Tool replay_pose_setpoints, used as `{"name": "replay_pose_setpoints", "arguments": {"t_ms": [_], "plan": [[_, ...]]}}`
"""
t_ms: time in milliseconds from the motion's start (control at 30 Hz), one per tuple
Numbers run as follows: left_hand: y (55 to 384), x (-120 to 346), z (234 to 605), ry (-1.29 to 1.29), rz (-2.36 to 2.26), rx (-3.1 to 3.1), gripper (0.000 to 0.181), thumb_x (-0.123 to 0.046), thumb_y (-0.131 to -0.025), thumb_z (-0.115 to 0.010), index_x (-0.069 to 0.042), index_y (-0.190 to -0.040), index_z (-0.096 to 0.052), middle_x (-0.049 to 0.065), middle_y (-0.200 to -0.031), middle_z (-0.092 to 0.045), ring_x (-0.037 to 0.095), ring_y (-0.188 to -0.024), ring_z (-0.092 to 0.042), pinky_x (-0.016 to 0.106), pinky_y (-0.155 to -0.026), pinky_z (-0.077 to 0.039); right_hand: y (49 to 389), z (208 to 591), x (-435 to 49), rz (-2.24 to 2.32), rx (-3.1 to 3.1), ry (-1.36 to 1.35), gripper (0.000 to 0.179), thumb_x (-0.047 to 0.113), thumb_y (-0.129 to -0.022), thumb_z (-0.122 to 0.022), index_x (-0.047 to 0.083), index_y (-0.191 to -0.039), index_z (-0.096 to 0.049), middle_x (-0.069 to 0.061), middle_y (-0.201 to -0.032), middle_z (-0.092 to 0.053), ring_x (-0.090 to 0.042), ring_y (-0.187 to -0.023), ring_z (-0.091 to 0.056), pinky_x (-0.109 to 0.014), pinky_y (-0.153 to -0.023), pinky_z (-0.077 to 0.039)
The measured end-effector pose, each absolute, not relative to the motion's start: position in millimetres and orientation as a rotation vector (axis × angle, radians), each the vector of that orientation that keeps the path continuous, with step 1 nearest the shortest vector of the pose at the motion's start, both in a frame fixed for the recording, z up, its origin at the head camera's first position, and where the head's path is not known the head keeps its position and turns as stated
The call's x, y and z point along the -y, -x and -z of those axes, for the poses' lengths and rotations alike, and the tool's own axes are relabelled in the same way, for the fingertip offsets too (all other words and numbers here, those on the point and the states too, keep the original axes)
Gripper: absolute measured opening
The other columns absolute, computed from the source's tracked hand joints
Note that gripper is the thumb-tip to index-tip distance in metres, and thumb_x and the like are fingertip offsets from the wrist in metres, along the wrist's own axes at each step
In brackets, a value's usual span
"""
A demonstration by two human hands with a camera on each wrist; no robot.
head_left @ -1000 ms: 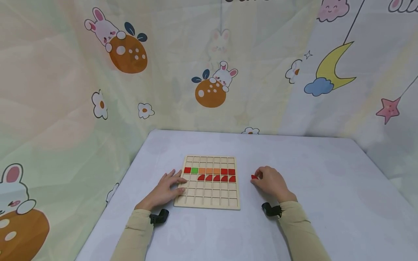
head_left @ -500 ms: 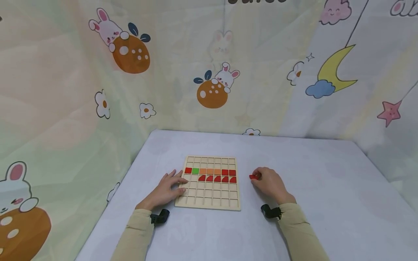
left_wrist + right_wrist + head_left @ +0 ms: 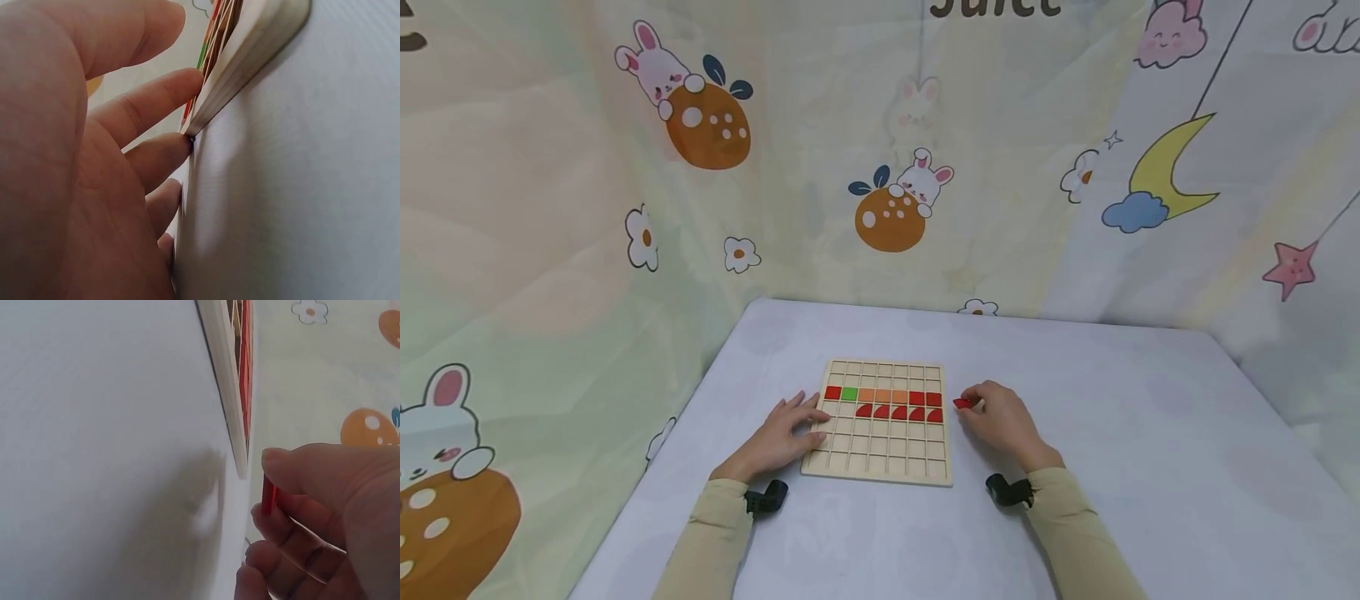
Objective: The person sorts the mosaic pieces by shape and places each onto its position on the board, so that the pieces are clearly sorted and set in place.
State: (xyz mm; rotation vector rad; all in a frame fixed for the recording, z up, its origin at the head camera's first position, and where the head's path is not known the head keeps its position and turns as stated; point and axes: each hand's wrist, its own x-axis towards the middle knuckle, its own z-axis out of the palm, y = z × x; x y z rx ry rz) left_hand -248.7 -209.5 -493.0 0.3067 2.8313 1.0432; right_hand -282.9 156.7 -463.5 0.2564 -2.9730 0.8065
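Observation:
A light wooden grid board [image 3: 880,458] lies on the table with two partly filled rows of coloured tiles. The upper row holds red tiles at both ends, a green tile [image 3: 849,393] and several orange tiles [image 3: 883,396]. Below it run several red tiles with a curved pale corner [image 3: 899,412]. My left hand [image 3: 781,437] rests along the board's left edge, fingers spread, fingertips touching it. Just off the right edge, my right hand [image 3: 1003,421] pinches a small red tile [image 3: 269,495] between thumb and fingers, raised above the table. The tile's face is mostly hidden.
A white-covered table [image 3: 1135,450] extends around the board. Behind and to the left hangs a curtain [image 3: 805,167] printed with rabbits, fruit, flowers and a moon. Each wrist wears a black camera, one on the left [image 3: 767,498] and one on the right [image 3: 1009,491].
My right hand has moved left with the red tile, closer to the board's right edge. The left hand stays in place. The head view has tilted slightly upward.

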Motion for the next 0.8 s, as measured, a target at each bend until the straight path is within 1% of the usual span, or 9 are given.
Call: {"name": "replay_pose_setpoints", "arguments": {"t_ms": [67, 167, 233, 467, 667, 800], "plan": [[249, 210, 493, -0.288, -1.065, -2.822, 0.029, -0.033, -0.090, -0.068, -0.023, -0.117, -0.067, 0.002, -0.157, -0.034, 0.024, -0.151, -0.012, 0.047, -0.123, -0.003, 283, 463, -152, -0.786, 2.966, -0.301, 0.023, 0.021, -0.085, -0.076, 0.010, -0.105, -0.072, -0.003, -0.094, -0.064, -0.020, -0.080, -0.055, -0.033, -0.070, -0.053], [249, 211, 494, -0.284, -1.098, -2.813, 0.024, -0.031, -0.088, -0.070, -0.020, -0.108, -0.064, 0.005, -0.157, -0.034, 0.024, -0.150, -0.014, 0.045, -0.123, -0.003, 285, 462, -144, -0.758, 2.960, -0.365, 0.022, 0.021, -0.085, -0.075, 0.013, -0.106, -0.072, -0.001, -0.092, -0.063, -0.019, -0.079, -0.054, -0.031, -0.069, -0.052], [250, 212, 494, -0.278, -1.105, -2.809, 0.022, -0.031, -0.087, -0.072, -0.021, -0.104, -0.062, 0.005, -0.157, -0.034, 0.022, -0.150, -0.014, 0.041, -0.123, -0.003, 287, 461, -139, -0.748, 2.955, -0.398, 0.022, 0.020, -0.085, -0.075, 0.014, -0.106, -0.072, 0.000, -0.092, -0.063, -0.018, -0.079, -0.054, -0.031, -0.069, -0.051], [251, 214, 494, -0.301, -1.100, -2.811, 0.023, -0.026, -0.083, -0.076, -0.021, -0.098, -0.060, 0.006, -0.158, -0.033, 0.022, -0.150, -0.015, 0.042, -0.123, -0.003, 294, 459, -119, -0.749, 2.965, -0.462, 0.023, 0.020, -0.086, -0.075, 0.012, -0.107, -0.071, 0.000, -0.091, -0.062, -0.016, -0.075, -0.054, -0.029, -0.064, -0.049], [252, 215, 494, -0.340, -1.135, -2.797, 0.019, -0.021, -0.083, -0.076, -0.023, -0.091, -0.059, 0.010, -0.157, -0.034, 0.026, -0.150, -0.015, 0.043, -0.123, -0.001, 296, 454, -98, -0.711, 2.957, -0.557, 0.023, 0.021, -0.086, -0.075, 0.009, -0.105, -0.071, -0.001, -0.093, -0.064, -0.015, -0.078, -0.055, -0.030, -0.069, -0.052], [253, 216, 496, -0.396, -1.125, -2.820, 0.019, -0.019, -0.083, -0.077, -0.024, -0.088, -0.060, 0.013, -0.154, -0.037, 0.031, -0.149, -0.018, 0.047, -0.123, -0.004, 296, 451, -86, -0.642, 2.928, -0.656, 0.021, 0.022, -0.087, -0.075, 0.011, -0.104, -0.071, 0.001, -0.095, -0.066, -0.015, -0.082, -0.058, -0.031, -0.073, -0.053]]}}
